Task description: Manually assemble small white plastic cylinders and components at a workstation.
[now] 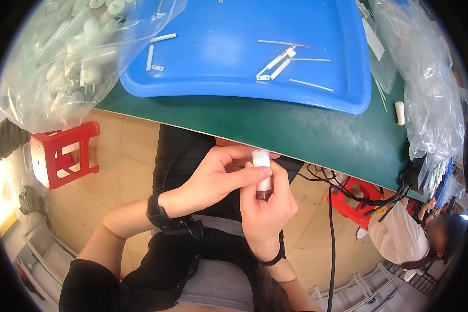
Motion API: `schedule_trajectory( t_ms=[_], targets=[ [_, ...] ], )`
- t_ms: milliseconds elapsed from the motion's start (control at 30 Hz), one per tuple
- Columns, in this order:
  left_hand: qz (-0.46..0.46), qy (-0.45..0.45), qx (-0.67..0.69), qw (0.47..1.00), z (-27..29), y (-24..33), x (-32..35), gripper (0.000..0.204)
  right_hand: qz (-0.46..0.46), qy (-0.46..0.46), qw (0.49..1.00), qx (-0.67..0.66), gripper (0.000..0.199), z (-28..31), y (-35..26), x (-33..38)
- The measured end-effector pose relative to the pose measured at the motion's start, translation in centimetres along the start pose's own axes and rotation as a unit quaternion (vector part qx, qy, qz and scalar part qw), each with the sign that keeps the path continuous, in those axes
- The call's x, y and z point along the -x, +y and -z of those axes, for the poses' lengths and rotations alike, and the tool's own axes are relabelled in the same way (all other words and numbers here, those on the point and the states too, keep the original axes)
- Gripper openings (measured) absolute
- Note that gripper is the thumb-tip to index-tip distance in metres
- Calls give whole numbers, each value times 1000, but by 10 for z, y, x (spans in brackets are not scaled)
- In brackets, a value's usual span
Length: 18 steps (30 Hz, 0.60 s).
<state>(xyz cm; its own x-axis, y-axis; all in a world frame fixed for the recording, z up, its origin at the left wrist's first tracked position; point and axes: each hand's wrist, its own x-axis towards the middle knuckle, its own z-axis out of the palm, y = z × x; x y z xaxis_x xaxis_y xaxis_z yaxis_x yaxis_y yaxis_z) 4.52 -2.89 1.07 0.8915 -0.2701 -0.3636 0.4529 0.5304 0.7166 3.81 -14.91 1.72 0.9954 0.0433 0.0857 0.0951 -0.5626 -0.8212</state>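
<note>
White plastic tube (262,169), small and cylindrical with a smooth matte look and a darker tip at the bottom end, is sitting upright between both hands just below the near edge of the desk (296,130), over the person's lap. Left hand (218,179) is reaching across from the left, fingers curled and closed around the tube's upper part, thumb pressing along its side. Right hand (265,210) is wrapping the lower part from underneath, fingers closed tight so the bottom of the tube is mostly hidden. Both wrists are wearing dark bands. Desk surface is dark green and flat, and a glossy blue plastic tray (234,47) with rounded rim is lying on it, carrying a few thin white sticks and short white pieces scattered apart. A crinkly clear bag (73,57) full of white tubes is slumping over the left corner of the desk, and another clear bag (431,83) is hanging at the right edge. A red plastic stool (62,153) is standing on the tan floor to the left, and black cables (332,229) are dangling at the right.
</note>
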Motion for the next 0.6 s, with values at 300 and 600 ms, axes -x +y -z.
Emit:
schedule_trajectory(
  t_ms=[300,600],
  targets=[
    [14,-42,46,998,10,-5,-5,31,59,28,997,50,27,-1,4,2],
    [31,-50,100,993,12,-10,-4,29,74,-32,992,98,30,12,-8,-8]
  ],
)
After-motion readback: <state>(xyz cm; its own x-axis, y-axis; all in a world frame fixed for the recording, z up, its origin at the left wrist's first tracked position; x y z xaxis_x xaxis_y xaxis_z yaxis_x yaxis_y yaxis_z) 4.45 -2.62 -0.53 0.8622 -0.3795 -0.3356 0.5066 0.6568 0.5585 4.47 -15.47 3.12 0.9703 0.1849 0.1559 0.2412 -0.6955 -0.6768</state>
